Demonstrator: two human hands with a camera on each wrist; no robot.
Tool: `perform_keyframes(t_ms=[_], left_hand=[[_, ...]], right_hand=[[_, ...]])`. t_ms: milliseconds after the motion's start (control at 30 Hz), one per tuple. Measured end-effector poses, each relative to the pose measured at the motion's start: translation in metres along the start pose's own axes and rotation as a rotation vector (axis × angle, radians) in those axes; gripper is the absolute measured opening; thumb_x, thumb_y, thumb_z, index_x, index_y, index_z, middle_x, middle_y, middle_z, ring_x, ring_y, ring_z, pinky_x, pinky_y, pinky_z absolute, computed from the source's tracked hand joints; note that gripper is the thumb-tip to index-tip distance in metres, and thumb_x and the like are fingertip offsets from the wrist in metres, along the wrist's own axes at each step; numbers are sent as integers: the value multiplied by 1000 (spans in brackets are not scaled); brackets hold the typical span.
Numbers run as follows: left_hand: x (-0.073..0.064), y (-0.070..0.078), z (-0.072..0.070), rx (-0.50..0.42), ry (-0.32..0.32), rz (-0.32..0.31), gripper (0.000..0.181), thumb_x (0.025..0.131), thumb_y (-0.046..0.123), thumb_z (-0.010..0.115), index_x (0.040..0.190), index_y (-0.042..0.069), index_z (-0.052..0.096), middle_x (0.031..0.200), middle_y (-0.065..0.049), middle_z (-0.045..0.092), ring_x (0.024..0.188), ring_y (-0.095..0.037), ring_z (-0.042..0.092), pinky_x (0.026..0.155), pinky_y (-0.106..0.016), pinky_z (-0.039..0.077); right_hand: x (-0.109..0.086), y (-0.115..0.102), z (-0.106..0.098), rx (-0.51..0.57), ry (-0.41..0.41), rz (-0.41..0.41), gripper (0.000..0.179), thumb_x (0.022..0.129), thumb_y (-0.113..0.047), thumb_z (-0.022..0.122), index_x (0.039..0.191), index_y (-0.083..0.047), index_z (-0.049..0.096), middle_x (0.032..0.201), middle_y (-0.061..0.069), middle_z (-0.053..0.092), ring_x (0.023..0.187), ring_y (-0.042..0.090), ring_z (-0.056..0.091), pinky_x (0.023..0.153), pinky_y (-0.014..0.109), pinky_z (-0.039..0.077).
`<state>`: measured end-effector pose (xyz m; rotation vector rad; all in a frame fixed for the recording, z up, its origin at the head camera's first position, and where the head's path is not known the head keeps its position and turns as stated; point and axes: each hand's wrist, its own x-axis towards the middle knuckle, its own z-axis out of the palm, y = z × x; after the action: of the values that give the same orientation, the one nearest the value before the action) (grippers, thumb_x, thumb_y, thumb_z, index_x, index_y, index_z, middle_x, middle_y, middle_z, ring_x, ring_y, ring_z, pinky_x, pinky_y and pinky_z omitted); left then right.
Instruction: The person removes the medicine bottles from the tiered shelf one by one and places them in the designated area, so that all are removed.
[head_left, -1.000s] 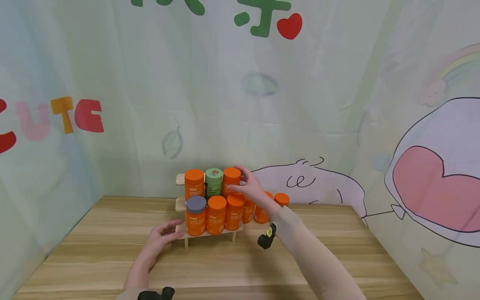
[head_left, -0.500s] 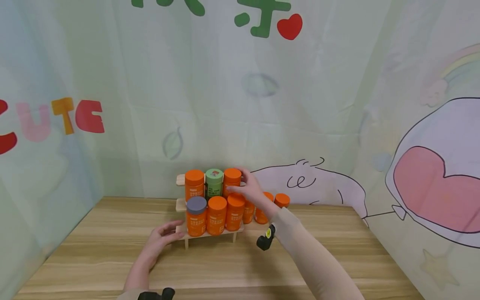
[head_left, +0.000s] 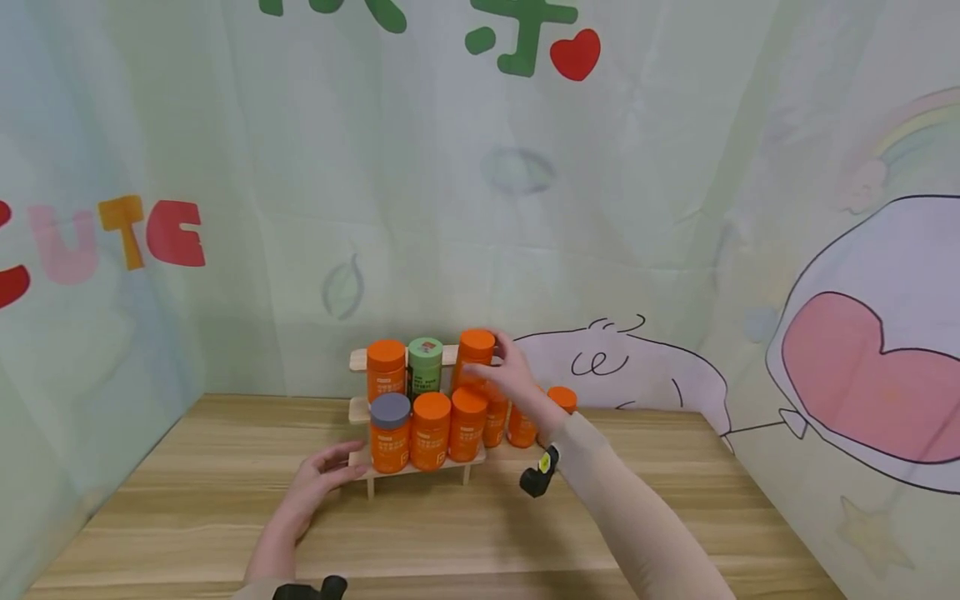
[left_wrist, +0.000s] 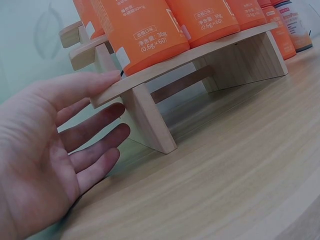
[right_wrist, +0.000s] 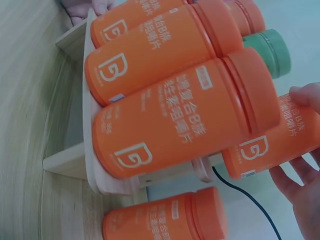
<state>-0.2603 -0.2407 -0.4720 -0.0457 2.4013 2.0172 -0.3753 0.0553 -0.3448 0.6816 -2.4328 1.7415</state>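
Observation:
My right hand [head_left: 517, 375] grips an orange supplement bottle [right_wrist: 272, 137] with an orange lid, holding it slightly tilted at the right end of the rack's upper row. Fingers and thumb lie on opposite sides of it in the right wrist view. My left hand [left_wrist: 45, 145] holds the front left corner of the stepped wooden rack [left_wrist: 150, 117], thumb on the board and the other fingers below it. On the front step stand a grey-lidded orange bottle [head_left: 391, 433] and two orange-lidded bottles [head_left: 431, 429]. Behind them are another orange bottle [head_left: 386, 371] and a green-lidded bottle [head_left: 425, 367].
Several more orange bottles [head_left: 522, 425] stand on the wooden table [head_left: 420, 542] just right of the rack, partly behind my right forearm. A printed cloth [head_left: 450, 208] hangs behind the table. A dark cord [right_wrist: 250, 197] shows in the right wrist view.
My right hand has lifted the orange bottle slightly and shifted it right, away from the green-lidded bottle, baring part of the rear board. My left hand stays at the rack's corner.

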Motion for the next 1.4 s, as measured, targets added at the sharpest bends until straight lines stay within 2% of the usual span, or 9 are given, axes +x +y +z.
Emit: perform_keyframes(t_ms=[200, 467, 733, 833, 1000, 1067, 1300, 1400], left_hand=[[-1, 1, 0, 6, 10, -7, 58, 91, 21, 68, 140, -4, 49, 148, -27, 42, 138, -40, 36, 110, -49, 33], [0, 3, -1, 22, 1, -15, 58, 92, 21, 67, 141, -3, 48, 148, -26, 42, 138, -37, 36, 105, -40, 37], [1, 3, -1, 28, -7, -6, 57, 93, 21, 66, 141, -4, 48, 148, -24, 43, 136, -35, 37, 93, -24, 41], [1, 2, -1, 24, -9, -7, 57, 93, 20, 66, 141, -4, 47, 148, -25, 42, 137, -36, 37, 96, -27, 41], [2, 2, -1, 10, -2, -17, 59, 92, 21, 67, 141, -4, 47, 149, -26, 40, 139, -38, 34, 108, -44, 34], [2, 3, -1, 13, 1, -17, 59, 91, 22, 68, 141, -4, 47, 149, -26, 40, 139, -38, 34, 108, -44, 34], [1, 2, -1, 15, 1, -9, 58, 91, 22, 68, 140, -4, 48, 148, -25, 42, 138, -36, 35, 94, -22, 39], [2, 1, 0, 14, 3, -8, 58, 91, 21, 68, 140, -4, 48, 148, -25, 43, 138, -36, 36, 90, -18, 39]], right_hand=[[-2, 2, -16, -11, 66, -29, 65, 86, -20, 73, 143, -13, 43, 134, 9, 57, 120, 27, 53, 99, 43, 46], [-9, 4, -45, -19, 143, -47, 63, 87, -14, 71, 142, -9, 42, 135, 13, 54, 122, 30, 49, 100, 47, 44], [-20, 13, -77, -55, 214, -4, 64, 86, -14, 72, 143, -8, 43, 133, 15, 54, 119, 30, 49, 97, 43, 43], [-25, 16, -89, -70, 238, 9, 64, 87, -15, 71, 143, -9, 42, 133, 14, 54, 119, 30, 48, 98, 44, 43], [-30, 27, -108, -87, 276, 18, 63, 87, -15, 71, 143, -8, 41, 133, 15, 53, 117, 30, 48, 96, 42, 44], [-33, 31, -115, -94, 296, 19, 62, 87, -14, 70, 142, -8, 42, 133, 15, 53, 116, 29, 48, 94, 40, 44], [-46, 45, -131, -128, 358, 35, 64, 87, -12, 70, 144, -9, 41, 135, 15, 53, 117, 29, 48, 94, 39, 43], [-53, 52, -136, -125, 384, 61, 65, 87, -12, 70, 144, -9, 40, 135, 15, 52, 118, 29, 47, 95, 41, 42]])
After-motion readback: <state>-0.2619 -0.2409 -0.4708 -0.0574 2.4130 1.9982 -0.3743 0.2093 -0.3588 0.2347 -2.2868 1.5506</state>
